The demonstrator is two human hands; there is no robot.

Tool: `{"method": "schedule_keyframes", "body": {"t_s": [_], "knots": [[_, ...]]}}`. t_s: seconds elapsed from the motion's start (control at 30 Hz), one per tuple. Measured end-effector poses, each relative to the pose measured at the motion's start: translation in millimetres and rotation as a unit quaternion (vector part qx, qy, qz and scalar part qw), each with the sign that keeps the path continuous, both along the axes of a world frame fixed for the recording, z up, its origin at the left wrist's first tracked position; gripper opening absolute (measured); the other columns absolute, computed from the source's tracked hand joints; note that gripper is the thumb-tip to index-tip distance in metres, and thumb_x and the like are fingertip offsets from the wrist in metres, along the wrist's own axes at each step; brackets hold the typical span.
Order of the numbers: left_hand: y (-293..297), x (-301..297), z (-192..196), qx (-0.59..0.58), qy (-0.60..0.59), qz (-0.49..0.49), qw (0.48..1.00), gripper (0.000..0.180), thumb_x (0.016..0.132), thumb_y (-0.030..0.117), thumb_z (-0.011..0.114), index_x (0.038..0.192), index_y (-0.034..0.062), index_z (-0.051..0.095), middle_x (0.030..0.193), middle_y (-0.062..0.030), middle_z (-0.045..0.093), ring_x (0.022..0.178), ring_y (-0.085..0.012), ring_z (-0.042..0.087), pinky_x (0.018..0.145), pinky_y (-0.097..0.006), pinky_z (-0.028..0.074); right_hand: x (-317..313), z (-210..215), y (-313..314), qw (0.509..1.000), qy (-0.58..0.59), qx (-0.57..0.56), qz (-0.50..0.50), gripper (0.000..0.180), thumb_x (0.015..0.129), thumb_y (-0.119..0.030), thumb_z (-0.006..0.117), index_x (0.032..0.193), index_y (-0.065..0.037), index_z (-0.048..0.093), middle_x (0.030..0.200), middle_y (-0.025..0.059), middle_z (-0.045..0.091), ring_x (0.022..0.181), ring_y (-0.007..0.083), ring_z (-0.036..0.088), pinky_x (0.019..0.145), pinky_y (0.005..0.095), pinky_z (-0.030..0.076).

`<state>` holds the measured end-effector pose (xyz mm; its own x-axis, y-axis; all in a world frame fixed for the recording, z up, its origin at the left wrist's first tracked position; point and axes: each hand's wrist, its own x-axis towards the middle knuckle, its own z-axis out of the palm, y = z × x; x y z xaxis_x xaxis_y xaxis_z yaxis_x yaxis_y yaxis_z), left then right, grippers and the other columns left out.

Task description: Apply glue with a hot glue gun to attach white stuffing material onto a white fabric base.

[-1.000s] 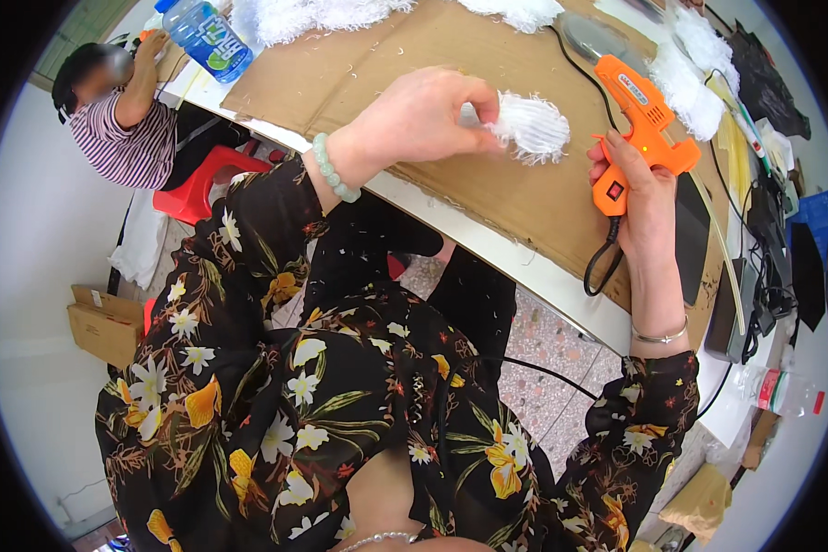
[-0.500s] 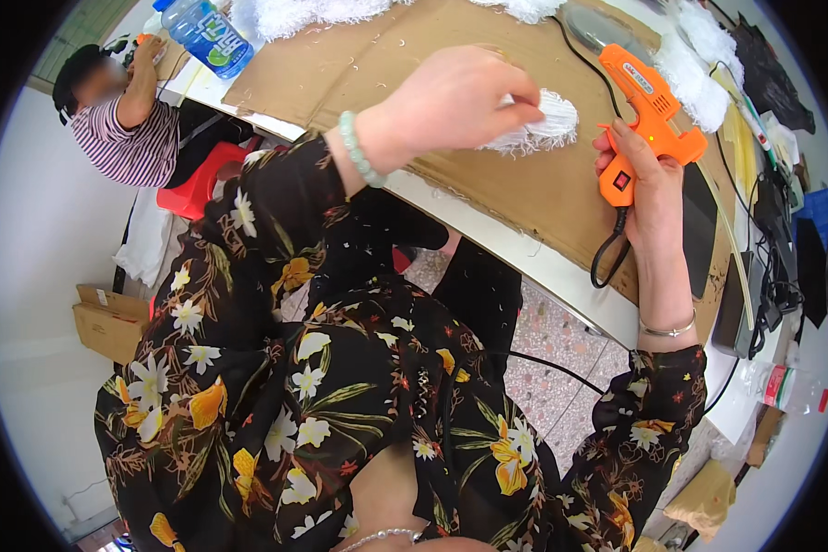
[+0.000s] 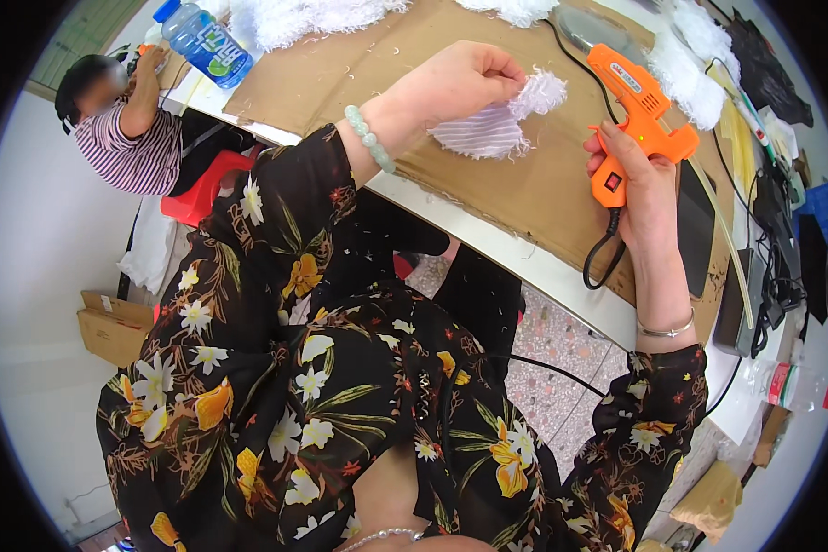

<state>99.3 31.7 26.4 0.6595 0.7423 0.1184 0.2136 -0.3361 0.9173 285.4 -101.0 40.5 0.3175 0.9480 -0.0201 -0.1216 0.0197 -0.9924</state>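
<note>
The left hand (image 3: 455,83) pinches a white fringed fabric piece (image 3: 497,124) at upper centre; the right hand (image 3: 644,179) grips the orange glue gun (image 3: 635,110). Hot glue could burn the pinching fingers, so near the nozzle.

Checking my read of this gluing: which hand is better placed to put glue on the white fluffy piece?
Right hand, probably: it grips the orange glue gun, nozzle towards the white fluffy piece, which the left hand pinches.

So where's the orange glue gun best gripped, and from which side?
By its handle, from below and behind, as the right hand does now. On the glue gun the handle hangs beneath the barrel with the cord leaving its base, and the nozzle points away toward the cardboard.
</note>
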Motion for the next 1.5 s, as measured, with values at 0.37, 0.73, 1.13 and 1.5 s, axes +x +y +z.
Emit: {"method": "schedule_keyframes", "body": {"t_s": [0.37,0.73,1.13,1.5], "knots": [[-11,-7,13,0.050,-0.014,-0.009,0.999,0.023,0.077,0.008,0.065,0.099,0.0022,0.059,0.083,-0.0013,0.062,0.077,-0.0076,0.058,0.070,-0.021,0.046,-3,3,2,1.000,0.005,0.010,0.012,0.017,0.084,-0.015,0.064,0.090,0.000,0.058,0.076,0.0078,0.063,0.059,0.0107,0.058,0.052,0.0217,0.044],[-14,-24,14,0.247,-0.032,-0.042,0.968,0.024,0.078,0.022,0.066,0.097,0.0076,0.064,0.081,-0.0074,0.066,0.078,-0.0241,0.062,0.071,-0.031,0.048,-1,5,0,1.000,0.004,0.014,0.004,0.016,0.084,-0.015,0.064,0.089,-0.001,0.058,0.076,0.0077,0.063,0.060,0.0109,0.058,0.054,0.0218,0.045],[-3,-79,-4,0.415,0.187,0.112,0.883,0.029,0.076,0.034,0.066,0.086,0.0060,0.066,0.079,-0.0087,0.062,0.086,-0.0278,0.057,0.076,-0.037,0.046,-13,10,4,0.985,-0.159,0.066,0.031,0.016,0.086,-0.013,0.061,0.091,0.002,0.059,0.080,0.0087,0.065,0.069,0.0119,0.060,0.065,0.0253,0.048],[-2,-71,4,0.380,0.176,0.142,0.897,0.026,0.074,0.014,0.060,0.099,0.0114,0.059,0.076,-0.0114,0.063,0.075,-0.0302,0.062,0.065,-0.040,0.048,-16,-9,-1,0.983,-0.177,0.051,-0.010,0.016,0.086,-0.013,0.061,0.096,0.000,0.059,0.083,0.0073,0.063,0.072,0.0113,0.061,0.062,0.0217,0.046]]}}
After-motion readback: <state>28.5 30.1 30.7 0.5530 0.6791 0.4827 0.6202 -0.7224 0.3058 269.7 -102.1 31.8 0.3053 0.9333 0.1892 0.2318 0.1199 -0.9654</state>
